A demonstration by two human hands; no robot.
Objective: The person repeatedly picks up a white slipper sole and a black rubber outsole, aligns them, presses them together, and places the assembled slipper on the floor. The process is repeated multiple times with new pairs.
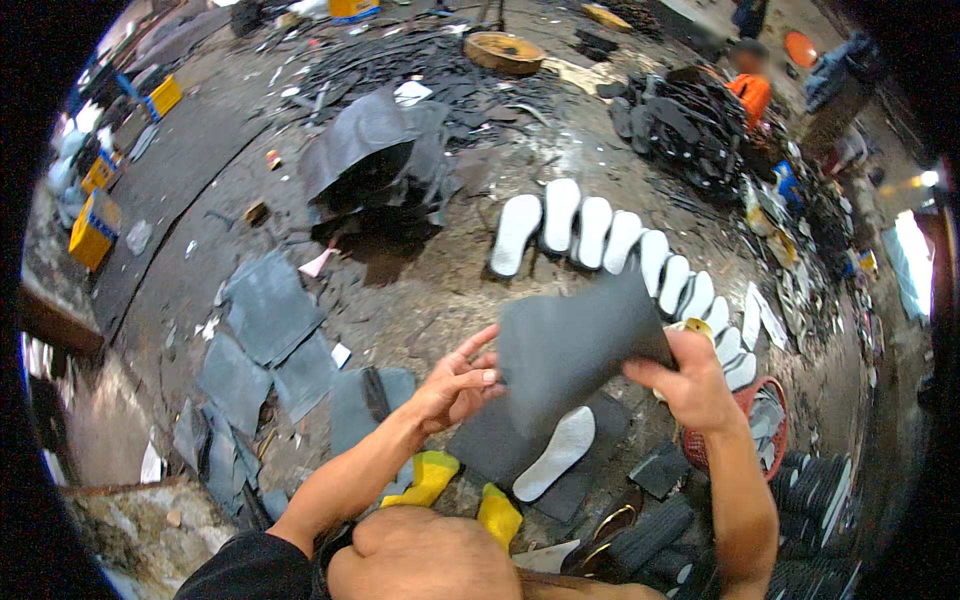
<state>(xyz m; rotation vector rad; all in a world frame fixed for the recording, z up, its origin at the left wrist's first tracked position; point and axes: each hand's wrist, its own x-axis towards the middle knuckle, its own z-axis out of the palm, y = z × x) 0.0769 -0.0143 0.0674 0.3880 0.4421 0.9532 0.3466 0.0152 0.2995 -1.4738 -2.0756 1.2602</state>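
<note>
A flexible dark grey sheet, possibly rubber, hangs bent in the air in front of me, slightly blurred. My right hand grips its right edge, thumb on the near face. A small yellowish thing shows just behind that hand; I cannot tell whether the fingers hold it too. At the sheet's left edge is my left hand, palm turned up and fingers apart. Beneath the raised sheet, a white-topped shoe sole rests on a dark flat sheet on the ground.
White-topped soles form a curved row ahead and to the right. Grey sheets lie at left. A folded dark sheet pile stands farther off. Right of me are a red basket and stacked soles. A person in orange is far right.
</note>
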